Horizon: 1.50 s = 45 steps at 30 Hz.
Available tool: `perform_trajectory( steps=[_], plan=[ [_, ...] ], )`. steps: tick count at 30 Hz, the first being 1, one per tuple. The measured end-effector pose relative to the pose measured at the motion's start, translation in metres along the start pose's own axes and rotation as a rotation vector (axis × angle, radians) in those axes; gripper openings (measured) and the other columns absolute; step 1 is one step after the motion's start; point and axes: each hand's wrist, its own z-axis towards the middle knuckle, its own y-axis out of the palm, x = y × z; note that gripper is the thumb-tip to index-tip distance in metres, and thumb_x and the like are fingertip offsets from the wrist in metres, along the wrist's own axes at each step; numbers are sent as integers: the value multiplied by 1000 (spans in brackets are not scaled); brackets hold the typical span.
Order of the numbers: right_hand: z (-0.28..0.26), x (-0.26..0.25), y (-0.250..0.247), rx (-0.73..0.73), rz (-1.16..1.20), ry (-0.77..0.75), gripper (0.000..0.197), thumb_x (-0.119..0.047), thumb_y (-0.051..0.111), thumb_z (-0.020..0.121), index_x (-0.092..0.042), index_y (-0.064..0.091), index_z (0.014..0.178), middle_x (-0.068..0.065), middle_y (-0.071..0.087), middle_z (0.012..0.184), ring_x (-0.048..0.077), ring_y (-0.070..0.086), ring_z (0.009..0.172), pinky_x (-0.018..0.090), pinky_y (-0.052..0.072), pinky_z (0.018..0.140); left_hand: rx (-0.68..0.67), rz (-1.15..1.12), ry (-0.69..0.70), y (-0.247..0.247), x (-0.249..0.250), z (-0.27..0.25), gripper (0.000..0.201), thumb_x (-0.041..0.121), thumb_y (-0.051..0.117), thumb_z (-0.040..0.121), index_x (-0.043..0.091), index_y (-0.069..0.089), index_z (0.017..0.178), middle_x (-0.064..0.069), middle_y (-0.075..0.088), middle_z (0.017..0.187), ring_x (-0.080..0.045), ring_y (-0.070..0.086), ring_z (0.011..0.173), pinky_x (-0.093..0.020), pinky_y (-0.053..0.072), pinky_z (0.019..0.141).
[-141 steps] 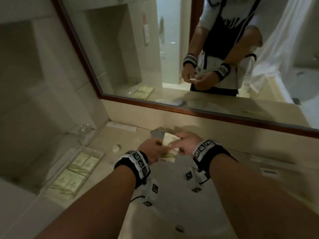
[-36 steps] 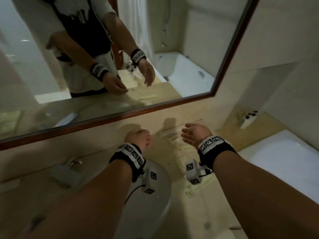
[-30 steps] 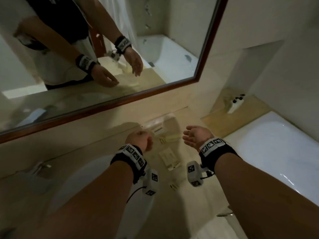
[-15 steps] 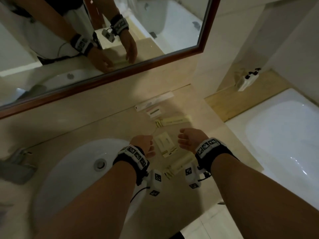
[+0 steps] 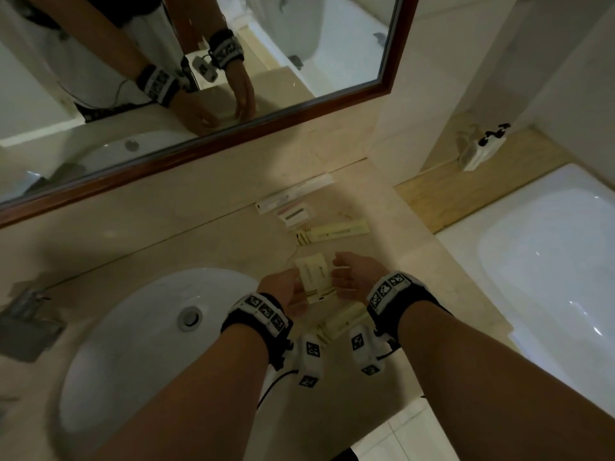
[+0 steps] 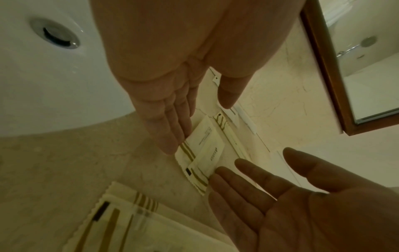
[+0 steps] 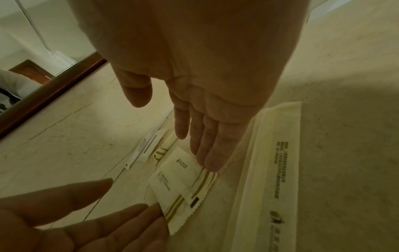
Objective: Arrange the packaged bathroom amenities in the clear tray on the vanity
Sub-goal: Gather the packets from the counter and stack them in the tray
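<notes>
Beige marble vanity top (image 5: 186,247), right of the sink (image 5: 139,331), is now filling the view as the left hand (image 5: 283,287) and right hand (image 5: 356,274), both flat-fingered, are closing on two overlapped amenity sachets (image 5: 314,277), the clear tray having gone from sight.

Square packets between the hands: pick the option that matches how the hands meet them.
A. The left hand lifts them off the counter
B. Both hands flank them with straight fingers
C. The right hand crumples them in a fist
B: the left hand and right hand reach with straight fingers to opposite edges of the square packets, which lie flat on the counter.
</notes>
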Motion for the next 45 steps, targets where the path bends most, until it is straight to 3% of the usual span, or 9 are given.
perform_trajectory(
  steps=[4,11,15,19,21,24,27,40,45],
  plan=[
    [0,1,-6,-6,18,-3,34,-39,63,92,-8,66,107,7,59,79,22,51,70,35,42,67,34,0,45,4,-5,1,31,34,64,90,10,65,109,-15,70,109,-36,68,101,-56,54,94],
    [1,2,-10,-11,-87,-22,29,-37,67,89,-12,66,104,4,62,83,21,57,70,36,49,66,-46,-61,67,16,-9,-5,34,40,59,95,11,72,107,-14,75,104,-31,68,86,-39,56,74],
    [2,7,-9,-37,-248,-111,33,-35,70,88,-13,65,111,8,67,110,26,66,94,44,57,89,-95,-54,65,22,-11,-4,45,49,49,98,12,72,110,-15,74,106,-31,67,87,-40,56,79],
    [-2,7,-5,-59,-374,-165,69,-35,71,88,-8,44,145,10,53,140,28,61,108,39,59,81,-118,13,54,26,-13,-10,45,53,53,96,13,70,108,-13,73,104,-33,68,92,-45,57,86],
    [-4,4,-3,-39,-389,-204,57,-27,69,91,-8,49,140,9,56,133,27,62,105,40,59,82,-120,18,67,25,-11,-13,44,52,54,95,13,70,108,-11,73,101,-32,68,88,-42,58,81],
    [-7,-5,2,-6,-370,-230,11,-13,66,91,-13,67,102,6,67,100,28,66,99,46,60,84,-126,20,108,16,-1,-20,38,44,55,97,11,73,104,-10,73,94,-29,67,83,-38,57,74],
    [-13,-24,15,-36,-383,-266,13,-11,68,89,-15,71,101,11,74,100,27,71,90,41,62,75,-56,-6,194,-4,16,-31,22,27,59,98,8,68,96,-8,68,84,-23,63,72,-34,54,66],
    [-96,-75,238,-474,-402,-495,31,-1,76,80,-6,67,110,19,71,109,37,70,97,54,59,81,204,-243,472,-189,72,-136,17,9,73,86,11,63,100,-12,70,95,-28,67,85,-39,60,79],
    [-144,-49,351,-689,-444,-526,24,1,74,80,-8,68,102,18,73,103,36,71,93,55,57,87,343,-379,595,-294,48,-182,20,-6,67,86,1,62,104,-15,69,86,-19,68,61,-24,53,47]
  ],
)
